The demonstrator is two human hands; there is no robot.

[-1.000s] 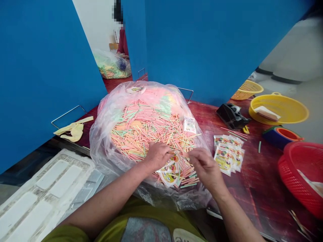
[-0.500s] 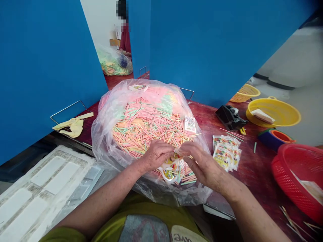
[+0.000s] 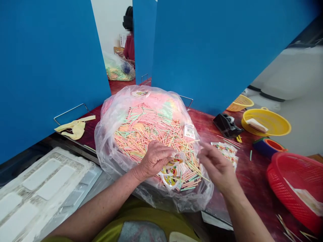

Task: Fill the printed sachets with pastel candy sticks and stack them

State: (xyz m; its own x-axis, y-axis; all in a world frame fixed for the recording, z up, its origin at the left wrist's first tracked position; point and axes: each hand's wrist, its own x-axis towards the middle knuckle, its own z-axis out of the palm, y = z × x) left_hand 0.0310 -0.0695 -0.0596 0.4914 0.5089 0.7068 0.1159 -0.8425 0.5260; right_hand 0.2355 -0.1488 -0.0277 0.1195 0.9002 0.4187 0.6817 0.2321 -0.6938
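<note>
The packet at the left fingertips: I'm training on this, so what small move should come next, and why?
Probably bring the right hand to the loose sticks: it hangs apart from the packet, close to them, while the left hand pinches the packet.

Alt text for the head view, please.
The left hand pinches a small printed packet over an open plastic bag of pastel sticks; the blurred right hand is apart from that packet, by the bag's right edge. Farther right sit a tape dispenser and red basket.
</note>
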